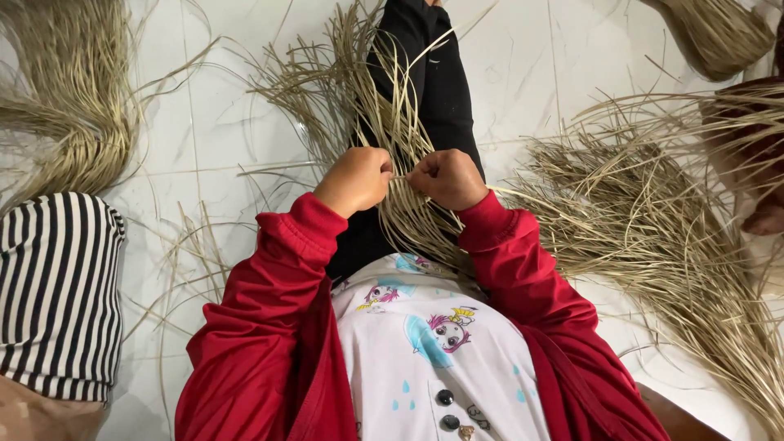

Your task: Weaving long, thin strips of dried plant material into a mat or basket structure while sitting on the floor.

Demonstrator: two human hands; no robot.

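Left hand (pixel 356 180) and right hand (pixel 448 178), fists closed, pinch one straw (pixel 401 176) stretched crosswise between them above the black leg (pixel 433 73); the strand bundle (pixel 384 106) fans away beyond both, equally near.

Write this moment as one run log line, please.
left hand: pinching dried grass strands | right hand: pinching same strands | floor: loose grass piles

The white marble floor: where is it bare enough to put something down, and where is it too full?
The white marble floor is barest at the top, between the black trouser leg and the large heap of dry straw strips on the right. Another bare strip lies between the curved straw bundle at upper left and the leg. It is crowded around the left hand and right hand.
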